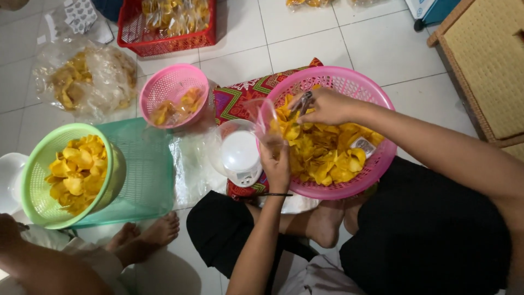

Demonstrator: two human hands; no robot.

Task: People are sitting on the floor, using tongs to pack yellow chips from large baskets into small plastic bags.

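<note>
Sitting on the tiled floor, the person works over a large pink basket (376, 164) heaped with yellow chips (322, 150). Their left hand (277, 166) is clenched around the lower part of a clear plastic bag (267, 123), holding it upright with its open mouth just beside the basket's near rim; a few chips show inside it. Their right hand (326, 106) hovers over the chips at the basket's far side, fingers closed on metal tongs (305, 101) whose tips point toward the bag. A small white object (363, 146) lies among the chips.

Just left of the bag sits a white kitchen scale (240, 155), resting on a patterned red cushion (240, 95). Further left, a small pink basket (172, 93) holds a bagged portion of chips, and a green basket (41, 164) full of chips stands on a teal tray (153, 169). A red crate (164, 27) with packed chips stands at the top. Another person's bare feet (147, 235) rest near the green basket.
</note>
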